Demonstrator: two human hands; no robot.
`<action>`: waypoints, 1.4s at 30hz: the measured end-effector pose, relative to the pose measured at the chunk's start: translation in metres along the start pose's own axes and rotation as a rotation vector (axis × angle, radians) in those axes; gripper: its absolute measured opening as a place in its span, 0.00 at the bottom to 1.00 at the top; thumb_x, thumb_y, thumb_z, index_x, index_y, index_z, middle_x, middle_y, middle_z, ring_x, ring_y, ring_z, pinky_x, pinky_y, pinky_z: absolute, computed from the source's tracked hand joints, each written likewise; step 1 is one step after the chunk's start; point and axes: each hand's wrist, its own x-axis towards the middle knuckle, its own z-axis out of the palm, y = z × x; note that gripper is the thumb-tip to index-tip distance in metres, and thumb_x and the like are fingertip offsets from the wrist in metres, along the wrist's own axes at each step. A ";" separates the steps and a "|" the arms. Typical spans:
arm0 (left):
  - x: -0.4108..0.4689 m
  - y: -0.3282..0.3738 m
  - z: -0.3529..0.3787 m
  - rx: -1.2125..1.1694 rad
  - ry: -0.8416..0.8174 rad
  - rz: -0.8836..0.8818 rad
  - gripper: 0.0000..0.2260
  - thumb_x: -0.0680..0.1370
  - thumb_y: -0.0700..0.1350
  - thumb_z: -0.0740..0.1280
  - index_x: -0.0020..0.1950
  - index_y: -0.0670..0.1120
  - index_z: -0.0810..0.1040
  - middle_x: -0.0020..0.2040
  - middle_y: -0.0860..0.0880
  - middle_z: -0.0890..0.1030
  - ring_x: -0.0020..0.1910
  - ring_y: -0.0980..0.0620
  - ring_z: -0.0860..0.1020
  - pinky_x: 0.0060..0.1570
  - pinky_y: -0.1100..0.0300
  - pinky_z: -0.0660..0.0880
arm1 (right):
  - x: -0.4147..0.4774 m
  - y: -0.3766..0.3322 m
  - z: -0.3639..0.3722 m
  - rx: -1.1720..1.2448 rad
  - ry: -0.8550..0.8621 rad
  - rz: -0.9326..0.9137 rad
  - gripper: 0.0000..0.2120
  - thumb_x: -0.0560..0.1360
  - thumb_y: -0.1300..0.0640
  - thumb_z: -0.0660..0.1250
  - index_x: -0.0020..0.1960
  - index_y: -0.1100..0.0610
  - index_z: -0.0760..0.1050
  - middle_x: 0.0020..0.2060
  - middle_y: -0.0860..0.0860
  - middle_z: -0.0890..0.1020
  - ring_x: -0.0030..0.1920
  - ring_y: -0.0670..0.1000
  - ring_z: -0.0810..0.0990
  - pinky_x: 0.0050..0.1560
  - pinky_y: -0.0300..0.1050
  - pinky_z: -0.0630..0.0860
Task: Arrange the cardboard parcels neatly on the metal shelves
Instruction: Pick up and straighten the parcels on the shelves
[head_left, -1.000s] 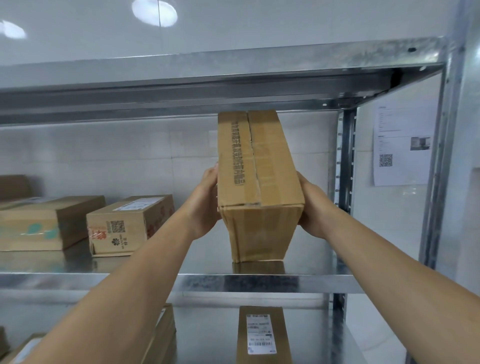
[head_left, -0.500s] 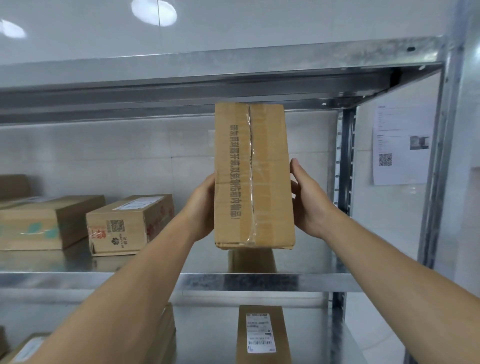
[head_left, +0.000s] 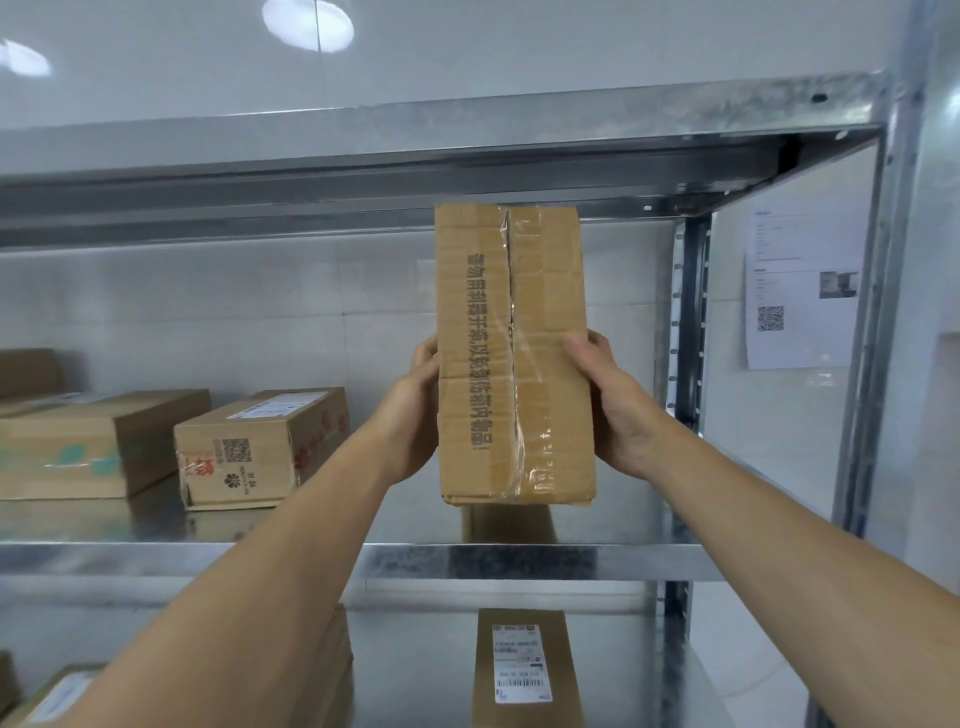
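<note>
Upright, taped oblong cardboard parcel; left grip, right grip clasp its sides.

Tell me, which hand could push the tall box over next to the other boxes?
Probably the right hand: it holds the right side of the tall box, and the labelled box sits on the shelf to the left. The left hand is on the side facing it.

held parcel: tan cardboard, clear tape seam, one line of dark print
middle parcel: tan, red marks, black QR code, white label
left parcel: tan, teal splotches
shelves: mottled grey galvanised metal
wall sheet: white, black QR code
</note>
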 end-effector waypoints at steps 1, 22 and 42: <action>0.000 0.000 -0.001 0.020 0.009 -0.003 0.26 0.78 0.56 0.66 0.74 0.53 0.68 0.63 0.44 0.81 0.61 0.43 0.80 0.60 0.46 0.76 | 0.000 0.000 -0.001 0.011 0.011 -0.001 0.38 0.66 0.37 0.73 0.71 0.45 0.65 0.66 0.55 0.78 0.66 0.59 0.78 0.66 0.64 0.76; 0.012 -0.009 -0.035 0.084 0.289 -0.061 0.17 0.86 0.40 0.58 0.71 0.52 0.78 0.61 0.53 0.83 0.56 0.54 0.80 0.63 0.55 0.76 | -0.005 0.008 -0.033 0.325 0.349 0.073 0.21 0.84 0.39 0.57 0.59 0.51 0.82 0.47 0.54 0.88 0.43 0.55 0.88 0.38 0.52 0.85; 0.009 0.002 -0.029 0.165 0.303 -0.290 0.06 0.82 0.42 0.64 0.52 0.50 0.80 0.52 0.46 0.80 0.50 0.45 0.77 0.51 0.49 0.76 | -0.009 0.020 -0.039 -0.200 0.460 0.291 0.21 0.82 0.38 0.62 0.48 0.54 0.81 0.42 0.55 0.86 0.48 0.57 0.84 0.57 0.54 0.80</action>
